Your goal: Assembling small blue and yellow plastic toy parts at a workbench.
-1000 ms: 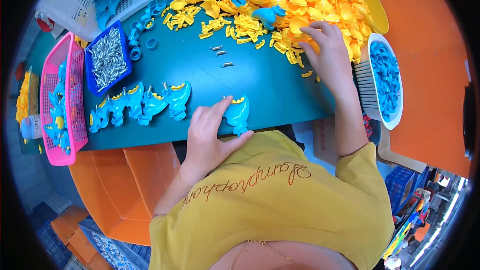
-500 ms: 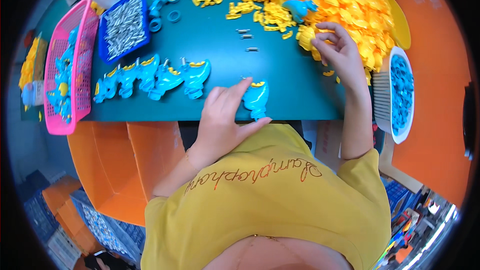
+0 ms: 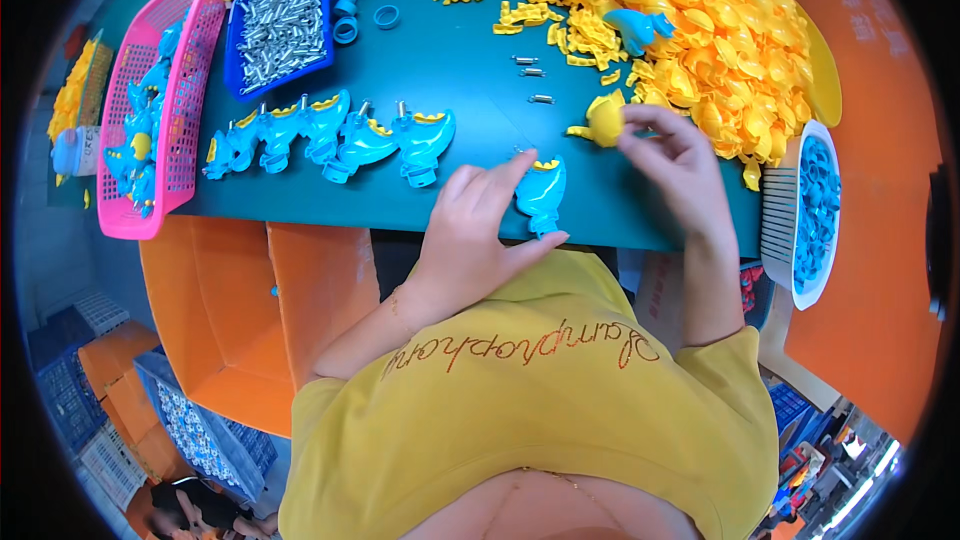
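blue shell (image 3: pixel 541 198), lying on the green table (image 3: pixel 460 50) close to the edge nearest the person, with a toothed yellow strip (image 3: pixel 545 166) at its upper end. the left hand (image 3: pixel 470 220) grasps this shell: index finger at the upper left corner, thumb at the narrow lower end. the right hand (image 3: pixel 675 160) grips a yellow shell (image 3: pixel 605 120) between thumb and fingers, to the right of the blue shell and farther from the person; whether the yellow shell touches the table cannot be told. to the left of the left hand stretches a row of blue pieces (image 3: pixel 425 145) with similar yellow strips, several bearing an upright metal spring. three loose springs (image 3: pixel 541 99) lie on the table beyond the blue shell. farther left, a blue tray (image 3: pixel 327 15) full of springs stands near a pink basket (image 3: pixel 193 100) of blue parts. beyond the right hand rises a heap of yellow shells (image 3: pixel 700 60), a few blue ones on top. at the far right, a white basket (image 3: pixel 780 210) holds blue rings (image 3: pixel 818 205).
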A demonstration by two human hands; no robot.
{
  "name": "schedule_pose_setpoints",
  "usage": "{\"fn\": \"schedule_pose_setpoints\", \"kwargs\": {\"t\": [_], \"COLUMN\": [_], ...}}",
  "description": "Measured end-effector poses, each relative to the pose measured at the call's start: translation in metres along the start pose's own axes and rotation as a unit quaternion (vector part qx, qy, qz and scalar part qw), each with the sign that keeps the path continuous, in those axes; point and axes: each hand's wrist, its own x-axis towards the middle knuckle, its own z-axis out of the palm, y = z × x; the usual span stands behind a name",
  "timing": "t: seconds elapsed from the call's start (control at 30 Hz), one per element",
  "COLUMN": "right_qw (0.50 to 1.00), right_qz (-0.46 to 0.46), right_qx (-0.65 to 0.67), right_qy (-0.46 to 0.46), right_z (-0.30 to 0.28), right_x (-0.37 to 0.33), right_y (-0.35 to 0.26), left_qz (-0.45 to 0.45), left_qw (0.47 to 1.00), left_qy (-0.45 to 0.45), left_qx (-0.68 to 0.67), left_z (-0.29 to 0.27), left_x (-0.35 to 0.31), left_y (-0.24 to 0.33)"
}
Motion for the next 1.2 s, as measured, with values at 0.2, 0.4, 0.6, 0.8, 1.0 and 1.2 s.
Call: {"fn": "schedule_pose_setpoints", "kwargs": {"t": [0.2,0.4,0.6,0.8,1.0,1.2], "right_qw": [0.959,0.915,0.994,0.978,0.989,0.989], "right_qz": [-0.148,-0.264,-0.087,0.1,-0.066,0.037], "right_qx": [-0.241,-0.302,0.065,0.118,-0.064,0.113], "right_qy": [-0.002,0.039,0.021,-0.139,-0.114,-0.086], "right_z": [0.033,0.032,0.029,0.04,0.056,0.057], "right_x": [-0.006,0.0,-0.015,-0.032,-0.037,-0.038], "right_y": [0.012,0.026,0.017,0.01,0.015,0.012], "left_qz": [-0.003,-0.001,-0.005,-0.002,0.004,-0.006], "left_qw": [1.0,1.0,1.0,1.0,1.0,1.0], "left_qy": [-0.005,-0.006,-0.006,-0.002,-0.001,0.008], "left_qx": [0.012,0.018,0.016,0.014,0.013,0.005], "left_z": [0.001,0.0,0.0,0.003,0.004,0.005], "left_x": [0.0,0.001,0.0,-0.001,-0.003,-0.002], "left_y": [-0.001,0.002,0.001,-0.001,-0.005,-0.002]}}
